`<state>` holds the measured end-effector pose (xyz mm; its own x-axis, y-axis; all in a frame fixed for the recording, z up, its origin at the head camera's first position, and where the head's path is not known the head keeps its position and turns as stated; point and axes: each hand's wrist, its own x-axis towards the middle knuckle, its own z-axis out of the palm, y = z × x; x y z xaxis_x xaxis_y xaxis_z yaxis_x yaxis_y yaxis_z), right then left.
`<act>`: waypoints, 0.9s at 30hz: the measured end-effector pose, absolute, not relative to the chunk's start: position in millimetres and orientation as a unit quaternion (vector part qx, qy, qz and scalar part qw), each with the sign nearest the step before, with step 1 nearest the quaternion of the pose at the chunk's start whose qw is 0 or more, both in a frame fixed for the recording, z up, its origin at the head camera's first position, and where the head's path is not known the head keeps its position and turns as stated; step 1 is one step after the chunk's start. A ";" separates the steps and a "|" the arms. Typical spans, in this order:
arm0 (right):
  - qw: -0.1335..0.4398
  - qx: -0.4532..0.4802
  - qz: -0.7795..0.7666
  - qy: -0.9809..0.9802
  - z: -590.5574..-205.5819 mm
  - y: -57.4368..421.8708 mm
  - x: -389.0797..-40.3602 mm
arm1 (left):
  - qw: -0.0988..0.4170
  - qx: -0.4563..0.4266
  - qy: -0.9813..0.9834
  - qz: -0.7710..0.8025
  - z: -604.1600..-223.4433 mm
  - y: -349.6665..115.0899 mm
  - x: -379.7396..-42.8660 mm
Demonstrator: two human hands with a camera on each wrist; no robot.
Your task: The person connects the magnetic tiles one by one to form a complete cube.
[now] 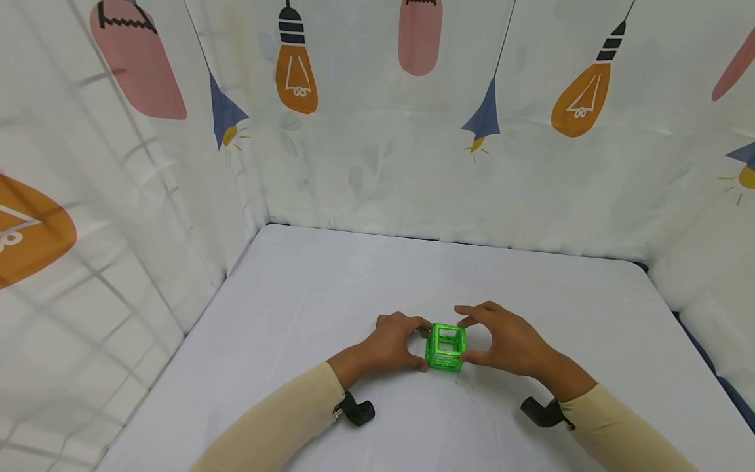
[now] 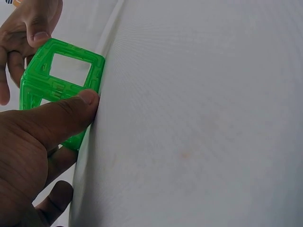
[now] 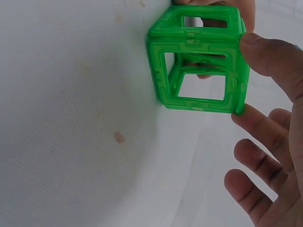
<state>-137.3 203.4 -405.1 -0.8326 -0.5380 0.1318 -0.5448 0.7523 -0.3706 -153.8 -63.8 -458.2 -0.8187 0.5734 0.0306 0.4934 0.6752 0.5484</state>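
Observation:
A green see-through cube built of square magnetic tiles with open centres point(image 1: 446, 347) stands on the white table between the two hands. My left hand point(image 1: 394, 342) holds its left side, thumb at the near corner and fingers toward the far one; in the left wrist view the thumb point(image 2: 71, 113) lies across a tile. From the other side my right hand point(image 1: 510, 341) pinches the cube's right edges between thumb and index finger. The right wrist view shows that index fingertip point(image 3: 244, 111) at one corner of the cube point(image 3: 194, 101), the other fingers spread off it.
The white-covered table point(image 1: 330, 275) spreads around the hands. Behind it and at the sides hang white curtains point(image 1: 377, 170) printed with lamps and bulbs. A small dark wrist camera point(image 1: 358, 410) sits below the left cuff, and another camera point(image 1: 541, 413) below the right.

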 end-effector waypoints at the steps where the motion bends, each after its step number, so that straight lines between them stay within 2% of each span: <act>1: 0.009 0.289 0.199 -0.936 -405.2 203.4 -137.3 | 0.072 0.292 0.912 0.277 -458.0 -63.7 -153.8; 27: 0.006 0.290 0.198 -0.936 -411.8 208.2 -133.2 | 0.072 0.297 0.910 0.280 -459.2 -64.4 -155.1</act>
